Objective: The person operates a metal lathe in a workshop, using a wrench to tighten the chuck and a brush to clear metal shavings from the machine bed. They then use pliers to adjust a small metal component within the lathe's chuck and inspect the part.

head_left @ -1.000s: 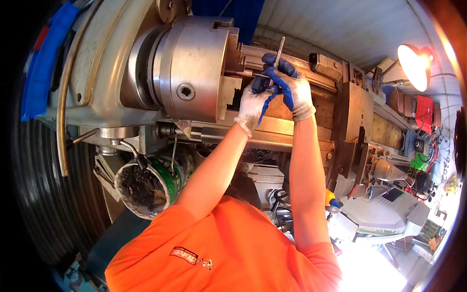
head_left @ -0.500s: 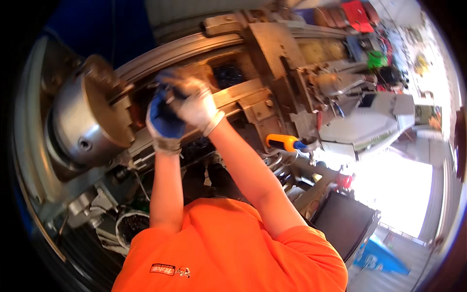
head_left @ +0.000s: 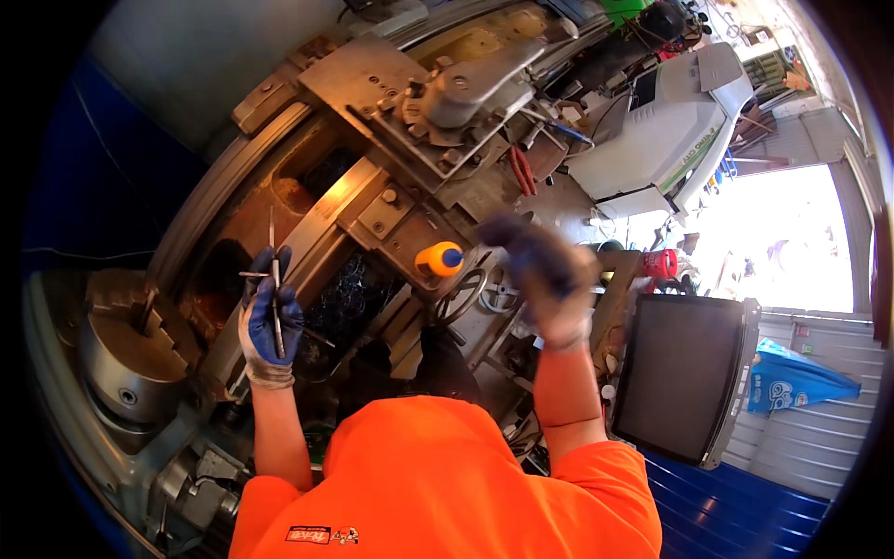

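My left hand [head_left: 270, 331], in a blue-palmed work glove, is closed around a slim metal rod [head_left: 277, 317] that stands up past the fingers. A short crosspiece sticks out sideways near the rod's upper part; I cannot make out its exact kind. Out to the right, my right hand [head_left: 548, 279], also gloved, is smeared by motion, so its fingers and anything in them are unclear. Between the hands, a yellow-orange bottle with a blue cap [head_left: 436, 260] stands on the lathe carriage [head_left: 382, 219]. The lathe chuck [head_left: 130, 359] lies left of my left hand.
The tool post with its lever [head_left: 461, 93] sits on the carriage ahead. Dark metal chips [head_left: 349, 293] lie below the bed. Handwheels [head_left: 461, 293] stick out near my right arm. A dark flat panel [head_left: 684, 377] and a red container [head_left: 661, 264] are at the right.
My hands, together near the chuck before, have parted. The right has swung far right; the left now shows the rod. The view has turned, placing the bottle nearer the middle.
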A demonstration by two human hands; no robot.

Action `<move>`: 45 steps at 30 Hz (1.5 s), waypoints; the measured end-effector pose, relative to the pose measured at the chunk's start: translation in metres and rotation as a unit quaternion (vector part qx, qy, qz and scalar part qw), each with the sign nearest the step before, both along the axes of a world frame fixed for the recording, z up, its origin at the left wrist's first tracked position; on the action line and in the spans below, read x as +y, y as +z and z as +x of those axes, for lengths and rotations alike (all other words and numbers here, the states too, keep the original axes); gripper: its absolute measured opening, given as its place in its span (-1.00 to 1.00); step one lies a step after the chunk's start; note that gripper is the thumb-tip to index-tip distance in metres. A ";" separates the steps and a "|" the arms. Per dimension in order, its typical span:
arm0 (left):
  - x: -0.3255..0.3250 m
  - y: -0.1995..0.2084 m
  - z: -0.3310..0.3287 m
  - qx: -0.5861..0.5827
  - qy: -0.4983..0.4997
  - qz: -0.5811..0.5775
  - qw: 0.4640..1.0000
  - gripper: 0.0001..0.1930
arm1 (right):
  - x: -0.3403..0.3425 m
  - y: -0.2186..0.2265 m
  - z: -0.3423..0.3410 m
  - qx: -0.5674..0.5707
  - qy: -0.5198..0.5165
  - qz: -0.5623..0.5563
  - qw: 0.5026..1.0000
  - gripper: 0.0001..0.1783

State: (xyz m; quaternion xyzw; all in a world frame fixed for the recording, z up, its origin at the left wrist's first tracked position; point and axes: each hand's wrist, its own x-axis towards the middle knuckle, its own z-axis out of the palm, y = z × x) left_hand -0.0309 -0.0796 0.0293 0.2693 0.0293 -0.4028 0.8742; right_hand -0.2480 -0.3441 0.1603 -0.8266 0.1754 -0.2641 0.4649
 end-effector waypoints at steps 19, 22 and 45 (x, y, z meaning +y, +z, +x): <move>-0.078 0.001 -0.091 0.060 0.162 0.259 0.950 -0.64 | -0.477 -0.240 0.013 0.385 0.021 -0.318 0.866 -0.40; -0.085 -0.003 -0.092 0.095 0.181 0.274 0.940 -0.70 | -0.481 -0.223 -0.005 0.403 -0.003 -0.337 0.851 -0.40; -0.039 -0.021 -0.008 -0.336 0.229 0.645 0.647 -0.69 | -0.054 -0.022 -0.150 0.263 0.120 -0.012 0.957 -0.42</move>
